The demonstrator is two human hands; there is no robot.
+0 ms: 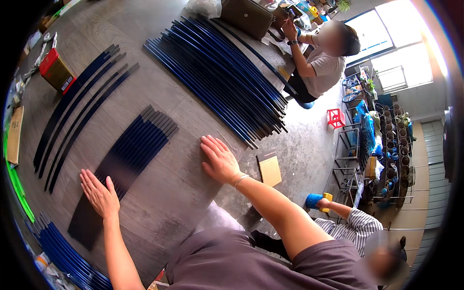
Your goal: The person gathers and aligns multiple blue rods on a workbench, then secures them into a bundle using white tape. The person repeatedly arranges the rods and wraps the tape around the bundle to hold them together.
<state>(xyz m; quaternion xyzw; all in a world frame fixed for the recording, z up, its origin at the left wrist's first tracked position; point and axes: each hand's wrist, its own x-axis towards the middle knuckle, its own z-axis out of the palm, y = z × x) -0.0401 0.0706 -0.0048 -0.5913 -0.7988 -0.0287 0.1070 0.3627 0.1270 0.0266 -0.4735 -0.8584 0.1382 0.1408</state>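
Note:
Side by side on the table [159, 193] lies a flat row of slim dark blue rods [137, 140] with grey ends. My left hand [100, 195] is open at the left edge of this row, fingers stretched out; whether it presses on the rods I cannot tell. Right of the row, my right hand [221, 160] rests open by the table's edge, holding nothing. Beyond it a large pile of similar blue rods [217, 79] spreads over the far right of the table. Several separate rods [82, 106] lie spaced apart at the left.
A red and gold tin [57, 71] stands at the far left. More blue rods [72, 256] lie at lower left. A brown case [247, 18] sits at the far edge. One person [319, 67] sits beyond the pile; another [350, 227] stands at right holding a blue object [313, 200].

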